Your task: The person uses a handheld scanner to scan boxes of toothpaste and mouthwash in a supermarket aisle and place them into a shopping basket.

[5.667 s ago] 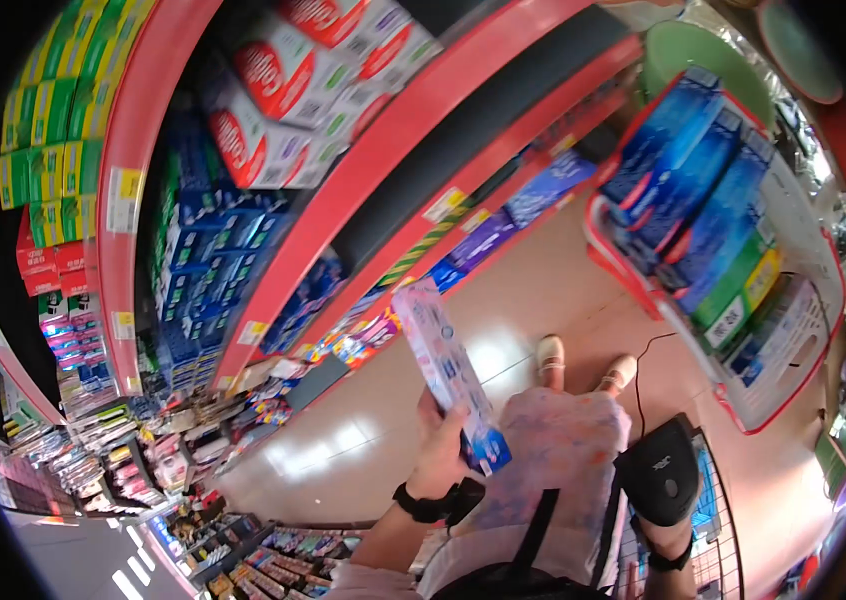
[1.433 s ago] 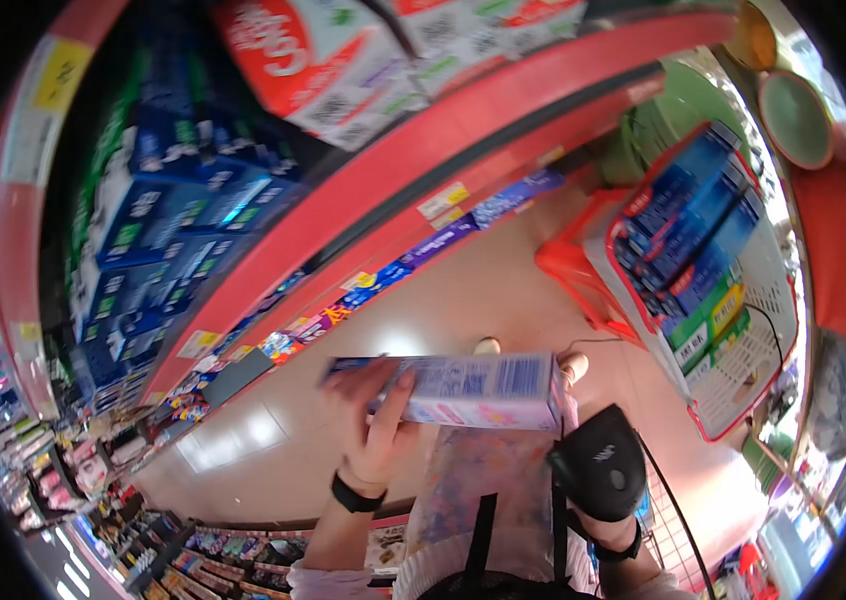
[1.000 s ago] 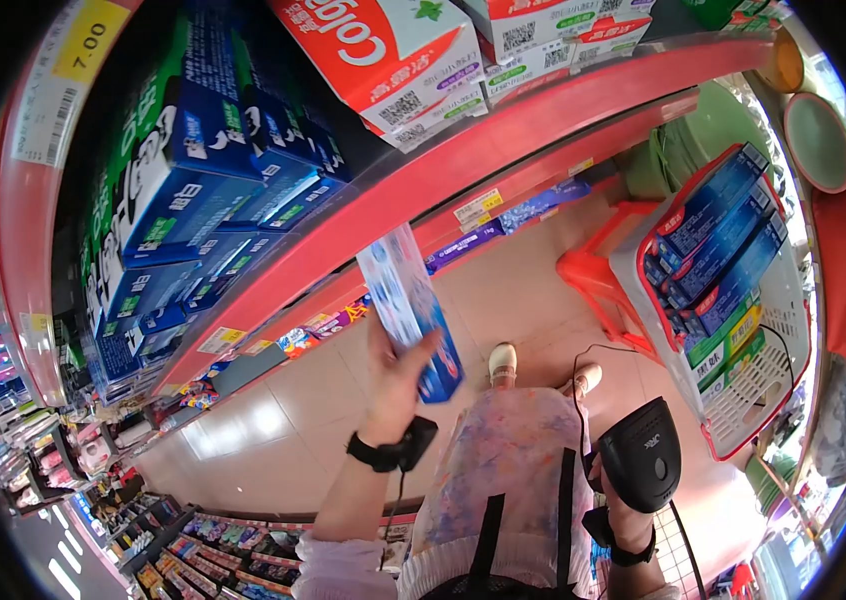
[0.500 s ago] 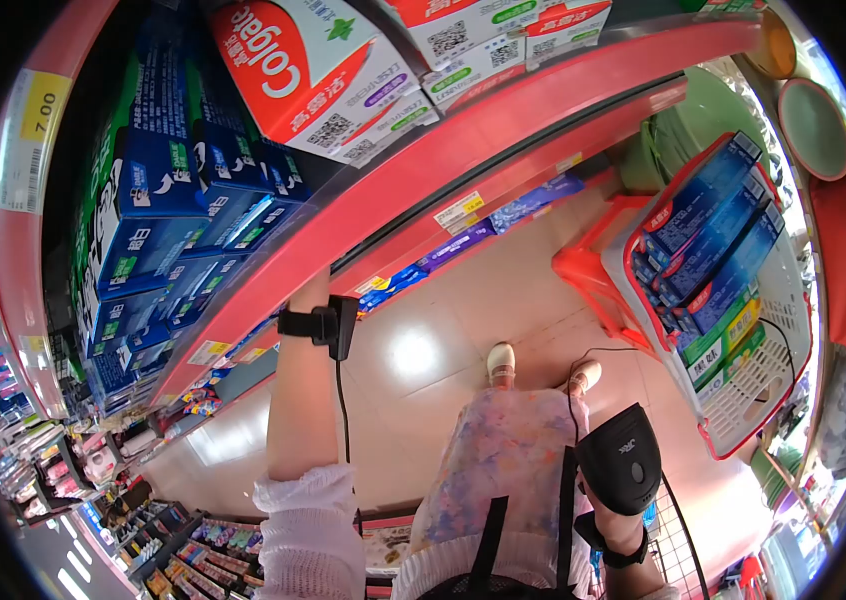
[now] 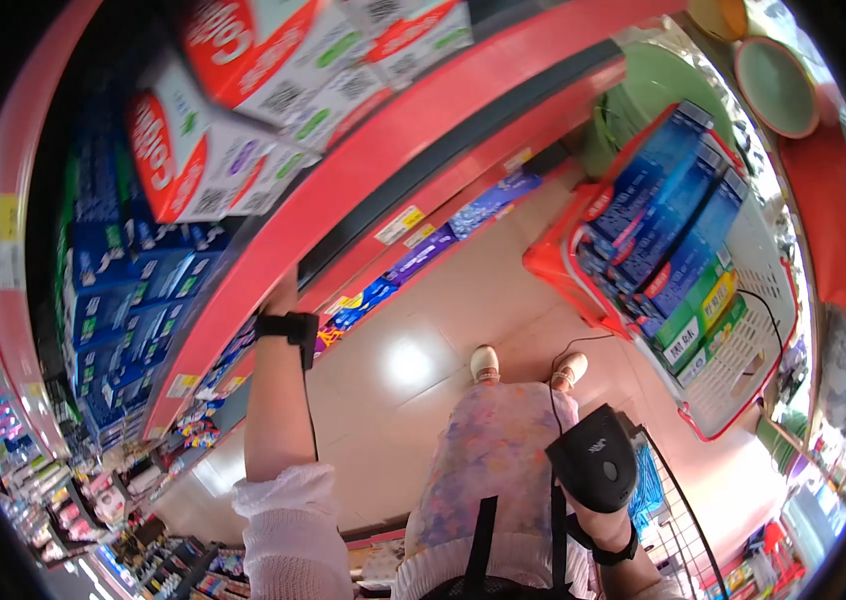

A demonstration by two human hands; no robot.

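Observation:
My left hand (image 5: pixel 283 293) reaches under the red shelf edge (image 5: pixel 363 140); its fingers are hidden behind that edge, so whether it holds anything does not show. A black strap with a small device (image 5: pixel 288 326) is round the left wrist. Low at my right side, my right hand (image 5: pixel 605 518) is closed round a black handheld barcode scanner (image 5: pixel 598 462), whose head covers most of the fingers. On the shelf above my left hand stand white-and-red Colgate toothpaste boxes (image 5: pixel 208 165), beside stacks of dark blue toothpaste boxes (image 5: pixel 133 300).
A white shopping basket with a red rim (image 5: pixel 758 360) stands at the right, holding several blue boxes (image 5: pixel 678 205) and green boxes (image 5: pixel 703 320). Purple and blue packs (image 5: pixel 428 250) line the lower shelf. A black wire basket (image 5: pixel 678 510) is beside my right hand.
The view has shifted, bringing more of the Colgate boxes into sight and moving the basket leftward in the picture. My left hand stays under the shelf edge; my right still grips the scanner.

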